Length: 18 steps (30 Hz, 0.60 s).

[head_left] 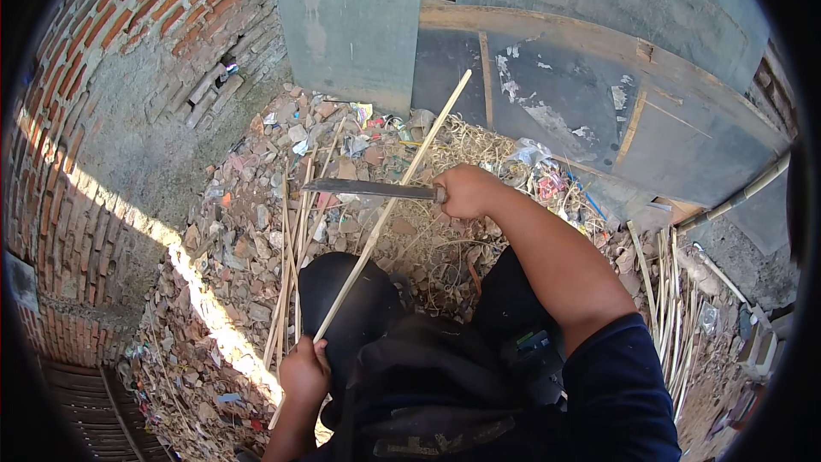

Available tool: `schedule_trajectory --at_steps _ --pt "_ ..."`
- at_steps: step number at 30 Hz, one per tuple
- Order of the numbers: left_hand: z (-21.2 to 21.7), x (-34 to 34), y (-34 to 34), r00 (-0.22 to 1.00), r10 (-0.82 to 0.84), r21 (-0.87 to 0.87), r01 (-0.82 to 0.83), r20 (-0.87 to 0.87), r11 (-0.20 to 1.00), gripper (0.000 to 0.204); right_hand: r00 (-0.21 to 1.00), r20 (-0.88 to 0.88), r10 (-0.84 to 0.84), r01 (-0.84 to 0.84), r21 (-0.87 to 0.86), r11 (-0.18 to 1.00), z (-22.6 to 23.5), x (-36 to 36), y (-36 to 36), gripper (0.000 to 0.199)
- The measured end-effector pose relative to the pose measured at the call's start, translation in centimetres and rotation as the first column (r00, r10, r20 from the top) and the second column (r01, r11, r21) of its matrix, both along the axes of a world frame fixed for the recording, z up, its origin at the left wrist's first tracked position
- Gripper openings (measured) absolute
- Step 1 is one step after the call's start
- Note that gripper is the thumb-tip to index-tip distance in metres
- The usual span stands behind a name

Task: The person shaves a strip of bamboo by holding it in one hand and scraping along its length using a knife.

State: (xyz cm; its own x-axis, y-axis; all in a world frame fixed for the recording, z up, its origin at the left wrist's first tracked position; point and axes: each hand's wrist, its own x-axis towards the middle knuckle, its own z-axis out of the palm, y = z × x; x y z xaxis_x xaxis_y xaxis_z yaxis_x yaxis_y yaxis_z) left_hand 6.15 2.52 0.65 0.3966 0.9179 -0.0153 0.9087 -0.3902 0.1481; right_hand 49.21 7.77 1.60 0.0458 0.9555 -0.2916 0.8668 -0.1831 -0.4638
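Observation:
My left hand (305, 371) is closed around the lower part of a long, pale bamboo strip (361, 258). The strip slants up and away to the right, passing over my left knee. My right hand (464, 192) grips the handle of a machete (368, 189). Its long dark blade points left and crosses the strip at about its middle; whether the edge presses into the strip I cannot tell. Thin pale shavings (479, 141) lie on the ground beyond my right hand.
Rubble (235, 239) and litter cover the ground. More strips lie left of my knee (286, 265), and a bundle of strips (671, 308) rests at the right. A brick wall (111, 120) stands left; grey panels (346, 26) and dark boards (556, 94) close off the far side.

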Motion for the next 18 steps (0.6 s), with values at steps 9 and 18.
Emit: schedule_trajectory --at_steps 9,18 --pt "0.3 -0.1 -0.4 1.000 0.023 0.024 -0.022 -0.006 0.999 0.026 0.999 0.045 0.003 -0.008 0.111 0.994 -0.3 0.1 -0.4 0.026" --pt "0.7 0.2 -0.3 0.999 0.029 -0.021 -0.029 0.019 0.999 0.027 0.987 0.139 0.074 -0.090 0.109 0.990 1.1 -2.1 -1.3 0.029"
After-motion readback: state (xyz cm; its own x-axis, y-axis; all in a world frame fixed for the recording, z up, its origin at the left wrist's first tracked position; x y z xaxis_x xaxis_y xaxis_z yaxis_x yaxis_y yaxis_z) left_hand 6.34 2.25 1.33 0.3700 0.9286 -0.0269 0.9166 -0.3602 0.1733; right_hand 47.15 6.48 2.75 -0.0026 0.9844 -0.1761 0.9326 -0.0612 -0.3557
